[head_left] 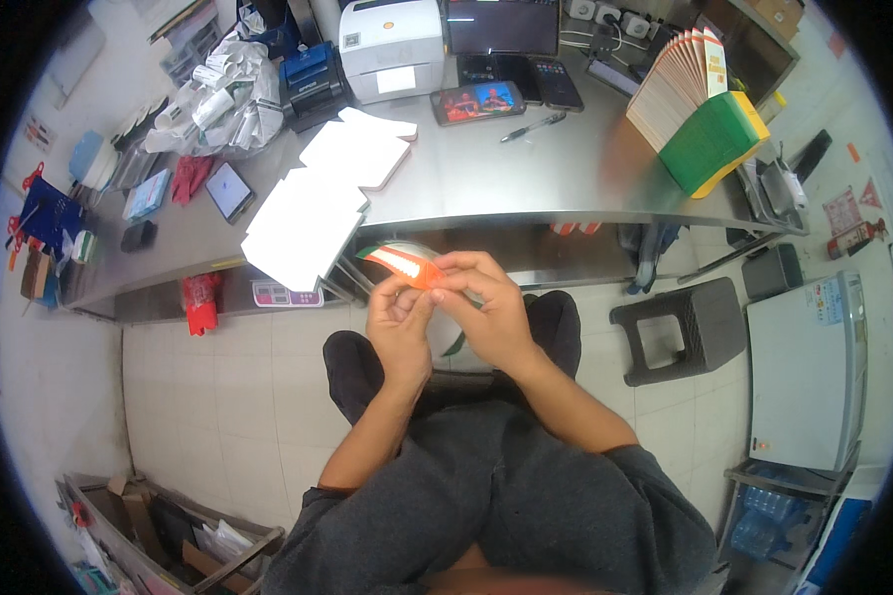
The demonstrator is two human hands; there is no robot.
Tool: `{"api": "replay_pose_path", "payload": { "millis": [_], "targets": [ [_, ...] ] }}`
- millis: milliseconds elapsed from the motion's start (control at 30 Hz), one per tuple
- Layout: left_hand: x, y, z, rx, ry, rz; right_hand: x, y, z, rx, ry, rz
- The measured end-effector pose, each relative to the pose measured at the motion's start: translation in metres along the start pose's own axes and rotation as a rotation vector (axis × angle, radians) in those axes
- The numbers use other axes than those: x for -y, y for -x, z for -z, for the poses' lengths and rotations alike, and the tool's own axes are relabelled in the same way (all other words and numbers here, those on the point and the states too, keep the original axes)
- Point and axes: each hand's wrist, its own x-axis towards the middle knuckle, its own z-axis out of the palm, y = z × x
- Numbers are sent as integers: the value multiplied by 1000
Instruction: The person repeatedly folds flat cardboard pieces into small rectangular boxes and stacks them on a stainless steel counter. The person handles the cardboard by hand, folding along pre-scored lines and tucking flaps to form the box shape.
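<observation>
Orange and white, the small paper label (407,266) sits between my two hands, above my lap and just in front of the steel table (526,169). My left hand (399,319) pinches its lower edge; my right hand (486,307) pinches the end with thumb and forefinger. I judge it light, thin and easily creased, so grip by the edges. White card stacks (313,213) overhang the table; pale floor tiles (218,397) lie below.
</observation>
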Motion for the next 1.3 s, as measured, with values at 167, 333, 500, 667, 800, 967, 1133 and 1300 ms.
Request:
{"api": "replay_pose_path", "payload": {
  "millis": [167, 333, 500, 667, 800, 967, 1133, 1300],
  "targets": [
    [-9, -3, 9, 98, 77, 29, 2, -3, -3, -24, -24, 36],
    [-23, -9, 18, 209, 159, 76, 6, -3, 1, -2, -69, 70],
    [-32, -6, 13, 218, 100, 74, 14, -2, 4, 52, -106, 68],
    [-42, -6, 10, 233, 207, 106, 20, -4, 7, 68, -17, 101],
    [-48, -6, 12, 158, 319, 152, 24, -2, 4, 117, -149, 129],
    [-46, -2, 10, 226, 203, 61, 26, 1, 4, 78, -125, 148],
    [-39, 2, 6, 252, 162, 65, 22, 1, 9, 107, -21, 167],
    [-35, 5, 14, 312, 14, 195, 8, 9, 12, 42, 138, 106]
  ]
}}
